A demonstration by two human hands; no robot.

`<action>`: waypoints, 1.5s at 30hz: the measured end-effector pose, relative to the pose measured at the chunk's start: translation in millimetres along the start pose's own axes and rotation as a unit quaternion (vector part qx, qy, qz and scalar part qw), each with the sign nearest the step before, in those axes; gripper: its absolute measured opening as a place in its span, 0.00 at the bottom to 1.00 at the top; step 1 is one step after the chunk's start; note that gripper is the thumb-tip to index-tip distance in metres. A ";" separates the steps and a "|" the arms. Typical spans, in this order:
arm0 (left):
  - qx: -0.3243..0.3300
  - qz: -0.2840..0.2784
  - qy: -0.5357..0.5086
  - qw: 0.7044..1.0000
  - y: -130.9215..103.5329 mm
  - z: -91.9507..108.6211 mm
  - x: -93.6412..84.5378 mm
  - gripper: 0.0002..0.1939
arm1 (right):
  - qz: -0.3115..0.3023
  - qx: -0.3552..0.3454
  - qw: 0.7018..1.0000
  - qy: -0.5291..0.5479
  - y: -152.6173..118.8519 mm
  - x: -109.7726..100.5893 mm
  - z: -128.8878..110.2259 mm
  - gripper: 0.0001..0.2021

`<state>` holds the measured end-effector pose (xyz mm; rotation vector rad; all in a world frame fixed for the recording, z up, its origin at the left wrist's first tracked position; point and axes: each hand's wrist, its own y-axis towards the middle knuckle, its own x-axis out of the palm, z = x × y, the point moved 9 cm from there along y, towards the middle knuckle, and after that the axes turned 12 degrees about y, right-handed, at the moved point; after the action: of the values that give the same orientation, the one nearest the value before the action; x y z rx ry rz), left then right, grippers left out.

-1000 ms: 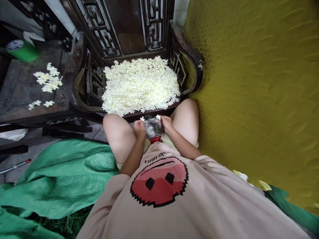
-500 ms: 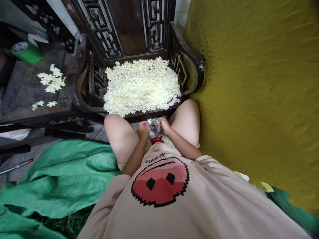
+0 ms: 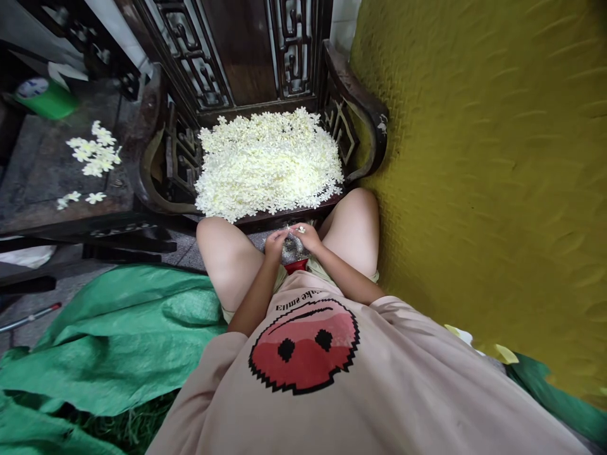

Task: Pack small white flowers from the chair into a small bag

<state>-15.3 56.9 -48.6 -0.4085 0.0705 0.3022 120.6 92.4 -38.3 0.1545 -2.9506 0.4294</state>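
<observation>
In front of my lap, between my knees, my left hand and my right hand meet at the fingertips. A small white flower shows at the fingers of my right hand. My left fingers are pressed together in a pinch. A tiny pale bit shows where the fingertips touch, too small to make out. Just beyond my hands, a thick heap of white flowers covers the seat of a dark carved wooden chair.
To the left, a dark wooden table bears loose white flowers and a green tape roll. Green sheeting lies at my left. A yellow textured surface rises along my right. Something red shows below my hands.
My hands have come together from apart, and their fingertips now meet. The flower that stood at my left fingertips no longer shows there; one now shows at my right fingers.
</observation>
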 end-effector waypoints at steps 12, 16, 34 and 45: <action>-0.048 -0.043 -0.078 0.995 4.4 -14.7 4.6 0.13 | -0.016 0.087 0.993 0.082 -1.6 2.1 14.6 0.06; -0.038 -0.052 -0.067 0.996 5.4 -13.5 5.2 0.11 | -0.014 0.100 0.992 0.080 -3.6 2.6 13.6 0.08; -0.089 -0.090 -0.106 0.986 1.2 -17.0 10.5 0.10 | -0.041 0.285 0.944 0.163 -13.3 7.7 41.3 0.07; -0.042 -0.089 -0.051 0.994 1.0 -12.8 9.4 0.13 | 0.006 0.146 0.988 0.052 -8.1 -4.1 13.7 0.13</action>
<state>-6.7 55.3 -61.9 -0.4793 -0.0789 0.1499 123.7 81.0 -49.7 0.1437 -2.7727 0.8432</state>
